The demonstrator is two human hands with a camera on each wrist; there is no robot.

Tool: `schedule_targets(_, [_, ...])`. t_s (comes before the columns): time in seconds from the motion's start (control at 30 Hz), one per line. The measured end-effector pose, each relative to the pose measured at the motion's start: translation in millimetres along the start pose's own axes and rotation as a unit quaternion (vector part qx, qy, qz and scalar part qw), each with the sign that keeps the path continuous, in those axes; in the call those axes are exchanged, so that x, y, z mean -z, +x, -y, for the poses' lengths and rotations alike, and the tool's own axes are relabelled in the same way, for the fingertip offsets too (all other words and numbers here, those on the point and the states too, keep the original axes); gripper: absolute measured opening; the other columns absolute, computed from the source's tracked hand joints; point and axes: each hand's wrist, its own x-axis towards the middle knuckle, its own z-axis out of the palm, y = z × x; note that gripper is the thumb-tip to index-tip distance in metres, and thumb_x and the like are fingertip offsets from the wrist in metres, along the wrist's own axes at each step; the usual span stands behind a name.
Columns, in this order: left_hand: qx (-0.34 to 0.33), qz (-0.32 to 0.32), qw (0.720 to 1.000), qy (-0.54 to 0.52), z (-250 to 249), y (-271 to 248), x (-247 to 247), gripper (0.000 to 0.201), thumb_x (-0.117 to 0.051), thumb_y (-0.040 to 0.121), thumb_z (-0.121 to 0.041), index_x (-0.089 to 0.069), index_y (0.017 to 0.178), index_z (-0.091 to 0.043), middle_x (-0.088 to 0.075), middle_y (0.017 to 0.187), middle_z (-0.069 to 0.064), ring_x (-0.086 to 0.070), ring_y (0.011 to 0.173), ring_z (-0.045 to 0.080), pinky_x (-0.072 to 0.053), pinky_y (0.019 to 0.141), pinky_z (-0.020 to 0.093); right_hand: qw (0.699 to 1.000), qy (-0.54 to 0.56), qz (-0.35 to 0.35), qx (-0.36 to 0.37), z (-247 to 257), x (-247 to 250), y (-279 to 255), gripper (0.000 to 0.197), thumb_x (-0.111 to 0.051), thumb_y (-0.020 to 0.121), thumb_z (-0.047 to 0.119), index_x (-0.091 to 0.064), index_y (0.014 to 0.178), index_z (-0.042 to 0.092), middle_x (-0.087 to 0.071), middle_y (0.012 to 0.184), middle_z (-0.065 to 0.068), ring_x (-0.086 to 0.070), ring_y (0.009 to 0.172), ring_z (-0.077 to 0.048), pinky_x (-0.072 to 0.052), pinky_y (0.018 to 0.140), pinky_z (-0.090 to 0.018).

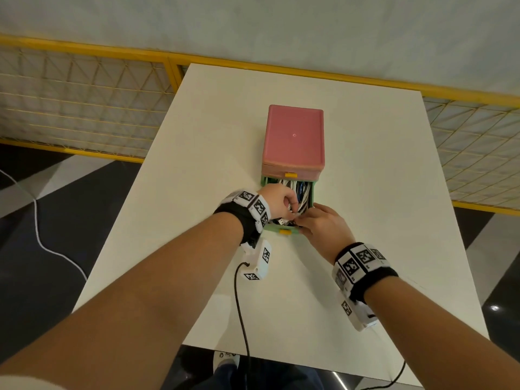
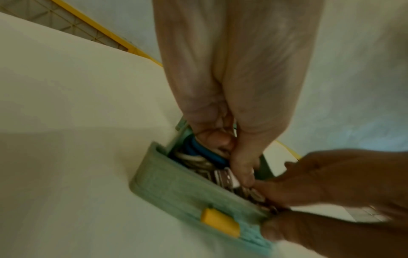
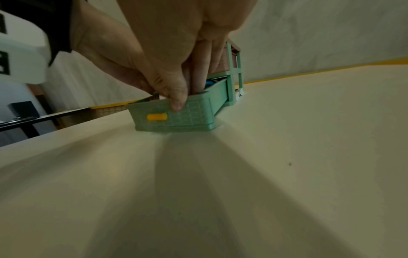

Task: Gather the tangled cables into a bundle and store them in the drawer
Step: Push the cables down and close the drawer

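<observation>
Head view: two bare forearms wearing tagged wristbands reach over the white table (image 1: 213,142). The left hand (image 1: 277,202), fingers curled, presses the cables (image 1: 302,194) into the open green drawer (image 1: 281,228); beyond it sits the pink-topped cabinet (image 1: 294,136).

Left wrist view: blurred fingers (image 2: 243,167) pinch white plugs among blue coils.

Right wrist view: the right hand (image 3: 167,57) grips the drawer's woven-textured front, thumb beside its yellow handle (image 3: 157,117).

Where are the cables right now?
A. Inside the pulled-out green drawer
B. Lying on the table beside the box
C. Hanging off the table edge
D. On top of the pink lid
A: the white and blue cables sit inside the open green drawer, with the left hand and the right hand both reaching into it.
</observation>
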Motion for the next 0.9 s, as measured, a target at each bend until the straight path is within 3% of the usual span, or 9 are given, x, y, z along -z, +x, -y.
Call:
schedule_targets(0.07, [0.009, -0.039, 0.999, 0.018, -4, -1, -6, 0.025, -0.078, 0.076, -0.012, -0.055, 0.075, -0.020, -0.046, 0.067, -0.011, -0.046, 0.064, 0.012, -0.036, 0.057, 0.020, 1.000, -0.013, 0.002, -0.012, -1, -6, -2, 0.022, -0.084, 0.063, 0.009, -0.076, 0.082, 0.014, -0.070, 0.076, -0.003, -0.067, 0.068, -0.026, -0.056, 0.077, -0.036])
schedule_targets(0.13, [0.022, -0.073, 0.997, -0.005, -3, -2, -14, 0.038, -0.081, 0.074, -0.011, -0.044, 0.070, -0.021, -0.045, 0.067, -0.009, -0.045, 0.065, 0.015, -0.036, 0.057, 0.023, 0.999, -0.025, 0.009, -0.030, 2, -14, -7, 0.023, -0.079, 0.067, 0.003, -0.072, 0.088, 0.007, -0.066, 0.082, -0.009, -0.063, 0.066, -0.032, -0.054, 0.069, -0.035])
schedule_targets(0.23, [0.025, -0.068, 0.997, -0.009, -2, -5, -11, 0.040, -0.083, 0.072, -0.010, -0.043, 0.072, -0.019, -0.044, 0.068, -0.009, -0.046, 0.067, 0.015, -0.036, 0.057, 0.021, 0.997, -0.044, 0.019, -0.061, 9, -17, -11, 0.031, -0.079, 0.062, -0.001, -0.070, 0.091, 0.007, -0.062, 0.086, -0.009, -0.061, 0.066, -0.029, -0.052, 0.064, -0.033])
schedule_targets(0.33, [0.024, -0.035, 0.999, 0.020, -5, -5, -6, 0.043, -0.085, 0.068, -0.012, -0.043, 0.072, -0.020, -0.045, 0.070, -0.009, -0.049, 0.072, 0.017, -0.039, 0.062, 0.027, 0.998, -0.049, 0.014, -0.045, 9, -11, -5, 0.032, -0.083, 0.057, 0.004, -0.074, 0.086, 0.015, -0.066, 0.081, -0.003, -0.064, 0.065, -0.025, -0.055, 0.073, -0.035])
schedule_targets(0.43, [0.026, -0.046, 0.998, 0.045, -10, -3, -11, 0.050, -0.084, 0.070, -0.014, -0.034, 0.067, -0.020, -0.045, 0.071, -0.004, -0.046, 0.071, 0.021, -0.033, 0.056, 0.028, 0.998, 0.011, -0.002, -0.060, 9, 0, -1, 0.022, -0.080, 0.067, 0.010, -0.075, 0.087, 0.018, -0.072, 0.082, -0.002, -0.069, 0.076, -0.023, -0.050, 0.090, -0.041])
schedule_targets(0.57, [0.016, -0.062, 0.997, 0.049, -10, -4, -14, 0.043, -0.081, 0.073, -0.013, -0.037, 0.071, -0.014, -0.047, 0.072, 0.003, -0.042, 0.067, 0.021, -0.032, 0.061, 0.031, 0.995, 0.059, 0.007, -0.084, 13, -7, -3, 0.040, -0.075, 0.070, -0.002, -0.066, 0.109, 0.004, -0.065, 0.114, -0.015, -0.067, 0.081, -0.036, -0.056, 0.075, -0.040])
schedule_targets(0.67, [0.009, -0.031, 0.999, 0.004, -3, -8, -4, 0.042, -0.083, 0.069, -0.006, -0.043, 0.068, -0.021, -0.047, 0.068, -0.007, -0.046, 0.065, 0.015, -0.040, 0.062, 0.030, 0.995, 0.056, 0.061, -0.054, 8, -20, -6, 0.062, -0.061, 0.076, -0.012, -0.049, 0.134, 0.004, -0.043, 0.146, -0.011, -0.065, 0.101, -0.033, -0.056, 0.084, -0.038])
schedule_targets(0.8, [0.010, 0.037, 0.996, -0.087, 3, -22, 25, 0.020, -0.074, 0.081, -0.004, -0.069, 0.099, -0.010, -0.065, 0.087, -0.002, -0.061, 0.080, 0.009, -0.051, 0.081, 0.022, 0.992, 0.074, 0.078, -0.067, 9, -16, -8, 0.066, -0.059, 0.079, -0.010, -0.040, 0.140, 0.009, -0.042, 0.146, -0.011, -0.064, 0.106, -0.031, -0.055, 0.075, -0.032])
schedule_targets(0.9, [0.025, 0.066, 0.994, -0.083, 7, -27, 39, 0.026, -0.059, 0.088, 0.003, -0.071, 0.106, -0.010, -0.073, 0.100, 0.008, -0.068, 0.092, 0.016, -0.054, 0.091, 0.026, 0.992, 0.061, 0.093, -0.067, 13, -12, -4, 0.085, -0.049, 0.089, -0.003, -0.001, 0.151, 0.028, -0.034, 0.152, -0.009, -0.058, 0.113, -0.031, -0.053, 0.077, -0.034])
